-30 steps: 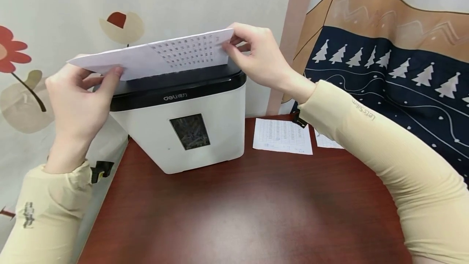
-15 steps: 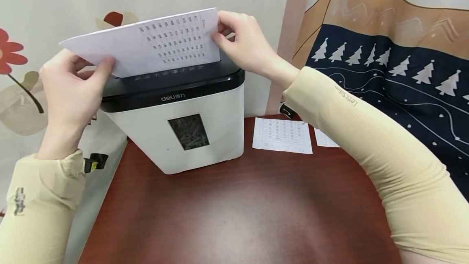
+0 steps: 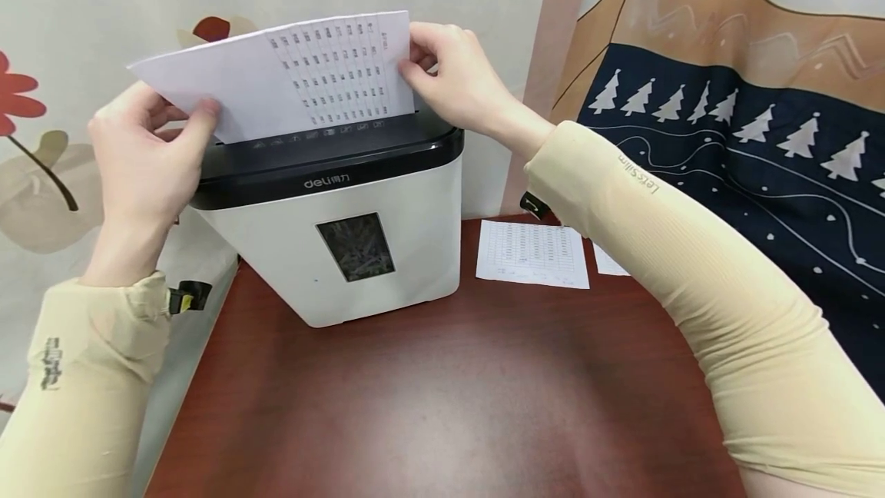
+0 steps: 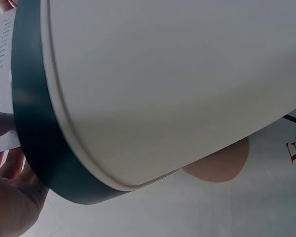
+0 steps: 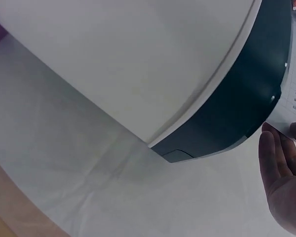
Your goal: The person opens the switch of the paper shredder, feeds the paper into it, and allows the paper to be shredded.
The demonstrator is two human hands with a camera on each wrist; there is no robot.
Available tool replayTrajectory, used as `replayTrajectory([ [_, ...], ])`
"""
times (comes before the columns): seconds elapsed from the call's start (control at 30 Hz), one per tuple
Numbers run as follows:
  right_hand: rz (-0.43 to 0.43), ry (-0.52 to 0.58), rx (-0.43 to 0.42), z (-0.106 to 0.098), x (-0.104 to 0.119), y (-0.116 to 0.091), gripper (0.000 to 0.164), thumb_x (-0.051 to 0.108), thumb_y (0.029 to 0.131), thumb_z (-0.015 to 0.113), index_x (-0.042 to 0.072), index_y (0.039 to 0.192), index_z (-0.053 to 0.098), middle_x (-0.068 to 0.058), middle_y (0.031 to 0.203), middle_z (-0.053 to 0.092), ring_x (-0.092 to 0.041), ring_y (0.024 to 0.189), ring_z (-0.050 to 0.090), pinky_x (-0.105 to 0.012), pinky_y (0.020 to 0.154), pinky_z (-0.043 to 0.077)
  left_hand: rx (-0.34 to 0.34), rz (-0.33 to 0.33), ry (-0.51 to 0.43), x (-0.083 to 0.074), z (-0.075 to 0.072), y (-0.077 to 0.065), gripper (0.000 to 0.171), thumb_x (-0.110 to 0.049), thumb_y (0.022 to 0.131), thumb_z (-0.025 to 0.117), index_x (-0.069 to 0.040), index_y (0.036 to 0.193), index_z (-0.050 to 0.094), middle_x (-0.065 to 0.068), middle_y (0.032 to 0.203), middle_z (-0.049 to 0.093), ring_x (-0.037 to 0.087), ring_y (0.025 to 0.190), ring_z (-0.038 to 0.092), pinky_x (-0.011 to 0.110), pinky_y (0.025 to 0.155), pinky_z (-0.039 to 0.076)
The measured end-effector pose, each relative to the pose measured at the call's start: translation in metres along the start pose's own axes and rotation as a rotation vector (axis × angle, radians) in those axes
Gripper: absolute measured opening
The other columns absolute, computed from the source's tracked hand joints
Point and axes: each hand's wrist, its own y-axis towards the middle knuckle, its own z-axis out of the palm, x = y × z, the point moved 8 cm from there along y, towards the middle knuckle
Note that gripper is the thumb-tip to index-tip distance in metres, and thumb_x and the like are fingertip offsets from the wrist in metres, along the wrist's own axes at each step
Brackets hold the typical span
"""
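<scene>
A printed sheet of paper stands on edge at the slot in the black top of a white paper shredder. My left hand pinches its left side, thumb on the near face. At the opposite side my right hand pinches the sheet between thumb and fingers. In the left wrist view, the left hand shows beyond the shredder's dark rim. The right wrist view has the right hand at the paper's edge. How far the lower edge sits inside the slot is hidden.
Dark shreds show through the shredder's front window. A printed sheet with a table lies on the brown table, right of the shredder, with part of another sheet beyond it. Patterned curtains hang close behind.
Both hands have raised the paper and shifted it left, so more of its printed face shows above the shredder. Since half a second ago, the left hand has moved slightly right.
</scene>
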Motion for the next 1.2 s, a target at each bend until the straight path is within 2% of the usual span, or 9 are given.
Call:
replayTrajectory([
  [0.23, 0.008, -0.01, 0.003, 0.008, -0.004, 0.002, 0.019, 0.007, 0.103, 0.054, 0.002, 0.11, 0.071, -0.009, 0.106, 0.078, -0.008, 0.088, 0.065, -0.015, 0.082, 0.05, 0.004, -0.019, 0.038, 0.007, 0.002, 0.0, 0.022, -0.011, 0.091, 0.069, -0.02, 0.107, 0.08, -0.024, 0.085, 0.072, -0.008, 0.073, 0.069, 0.003, 0.075, 0.053],
  [0.47, 0.023, -0.02, 0.011, 0.013, -0.009, 0.002, 0.019, 0.008, 0.103, 0.054, 0.003, 0.11, 0.072, -0.008, 0.103, 0.078, -0.008, 0.084, 0.064, -0.015, 0.078, 0.048, -0.037, -0.041, -0.018, 0.012, 0.004, 0.001, 0.021, -0.013, 0.093, 0.07, -0.02, 0.112, 0.077, -0.02, 0.09, 0.074, -0.004, 0.073, 0.069, 0.005, 0.072, 0.054],
  [0.6, 0.022, -0.023, 0.018, 0.015, -0.01, 0.001, 0.019, 0.008, 0.103, 0.055, 0.003, 0.109, 0.072, -0.008, 0.103, 0.078, -0.008, 0.085, 0.065, -0.014, 0.079, 0.049, -0.059, -0.037, -0.02, 0.013, 0.004, 0.001, 0.021, -0.013, 0.093, 0.069, -0.02, 0.111, 0.078, -0.02, 0.089, 0.074, -0.004, 0.072, 0.069, 0.006, 0.072, 0.054],
  [1.0, 0.036, -0.021, 0.029, 0.019, -0.014, -0.001, 0.02, 0.007, 0.101, 0.054, 0.003, 0.107, 0.073, -0.01, 0.105, 0.079, -0.01, 0.087, 0.067, -0.015, 0.079, 0.048, -0.041, -0.022, 0.06, 0.017, 0.009, -0.002, 0.02, -0.014, 0.093, 0.068, -0.024, 0.107, 0.079, -0.028, 0.084, 0.069, -0.011, 0.071, 0.066, 0.006, 0.073, 0.051],
  [1.2, 0.031, -0.049, 0.039, 0.02, -0.018, -0.003, 0.017, 0.009, 0.102, 0.056, 0.004, 0.104, 0.072, -0.007, 0.101, 0.077, -0.01, 0.086, 0.065, -0.015, 0.078, 0.046, -0.008, -0.03, 0.091, 0.02, 0.014, -0.001, 0.018, -0.013, 0.093, 0.067, -0.023, 0.104, 0.077, -0.032, 0.081, 0.066, -0.014, 0.069, 0.065, 0.003, 0.071, 0.05],
])
